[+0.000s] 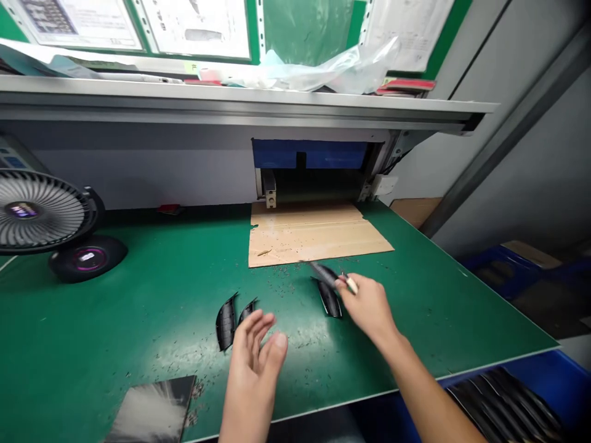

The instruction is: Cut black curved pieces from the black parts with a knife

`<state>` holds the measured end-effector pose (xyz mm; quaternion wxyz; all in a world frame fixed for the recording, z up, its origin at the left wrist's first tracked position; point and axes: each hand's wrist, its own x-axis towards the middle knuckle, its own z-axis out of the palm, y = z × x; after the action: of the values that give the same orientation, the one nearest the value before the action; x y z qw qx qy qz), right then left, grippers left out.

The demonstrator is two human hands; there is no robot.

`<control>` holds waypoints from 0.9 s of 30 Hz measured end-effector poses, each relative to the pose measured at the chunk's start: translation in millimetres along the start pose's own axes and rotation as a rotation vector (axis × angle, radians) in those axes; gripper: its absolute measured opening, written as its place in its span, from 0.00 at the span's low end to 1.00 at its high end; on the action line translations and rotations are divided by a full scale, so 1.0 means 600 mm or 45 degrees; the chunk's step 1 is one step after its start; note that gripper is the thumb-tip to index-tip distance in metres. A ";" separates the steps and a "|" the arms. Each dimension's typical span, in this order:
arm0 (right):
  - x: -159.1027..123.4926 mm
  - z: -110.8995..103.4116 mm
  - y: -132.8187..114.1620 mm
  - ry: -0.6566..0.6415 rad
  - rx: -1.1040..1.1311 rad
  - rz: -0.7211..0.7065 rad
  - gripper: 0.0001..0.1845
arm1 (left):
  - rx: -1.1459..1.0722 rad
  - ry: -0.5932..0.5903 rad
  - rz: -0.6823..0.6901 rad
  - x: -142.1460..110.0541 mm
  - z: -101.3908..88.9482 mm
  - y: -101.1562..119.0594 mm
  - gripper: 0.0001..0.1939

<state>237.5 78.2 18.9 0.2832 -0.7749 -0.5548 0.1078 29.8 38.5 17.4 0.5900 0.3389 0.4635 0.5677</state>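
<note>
Curved black strip point(226, 321) lies just beyond open left hand point(253, 357).

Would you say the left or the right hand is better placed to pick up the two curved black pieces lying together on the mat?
Probably the left hand: it hovers open beside the two curved black pieces, while the right hand is busy with a tool.

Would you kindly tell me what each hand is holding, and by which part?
The right hand pinches a thin, blurred tool by its near end. The left hand is open, holding nothing, beside the curved black pieces.
</note>
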 end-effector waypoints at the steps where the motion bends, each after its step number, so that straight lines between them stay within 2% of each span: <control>1: -0.029 0.005 -0.026 -0.056 0.082 -0.093 0.12 | -0.098 0.004 -0.048 0.006 -0.001 0.010 0.30; 3: -0.096 0.017 -0.076 -0.183 0.266 -0.286 0.12 | -0.377 -0.010 -0.171 0.017 -0.006 0.036 0.23; 5: -0.158 0.029 -0.111 -0.281 0.501 -0.448 0.13 | -0.727 -0.028 -0.271 0.023 -0.014 0.061 0.09; 7: -0.200 0.041 -0.126 -0.360 0.775 -0.508 0.20 | -1.024 0.020 -0.265 0.025 -0.025 0.079 0.14; 9: -0.221 0.051 -0.125 -0.448 0.968 -0.439 0.26 | -1.180 0.130 -0.157 0.024 -0.035 0.088 0.19; 12: -0.226 0.062 -0.118 -0.555 1.014 -0.267 0.19 | -1.178 0.282 -0.014 0.018 -0.046 0.089 0.21; 14: -0.223 0.066 -0.120 -0.588 0.984 -0.182 0.18 | -1.142 0.320 0.037 0.011 -0.048 0.087 0.21; 21: -0.214 0.061 -0.137 -0.947 1.181 -0.080 0.25 | -0.997 0.285 0.160 -0.009 -0.043 0.092 0.23; 24: -0.213 0.057 -0.135 -0.963 1.161 -0.072 0.24 | -0.954 0.243 0.197 -0.015 -0.041 0.092 0.23; 27: -0.211 0.054 -0.137 -0.863 0.964 -0.157 0.19 | -0.925 0.236 0.215 -0.019 -0.040 0.090 0.23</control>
<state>110.6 -10.0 19.8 0.3539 -0.5053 -0.5823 0.5295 -10.8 30.9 61.2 0.5784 0.0920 0.2538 0.7698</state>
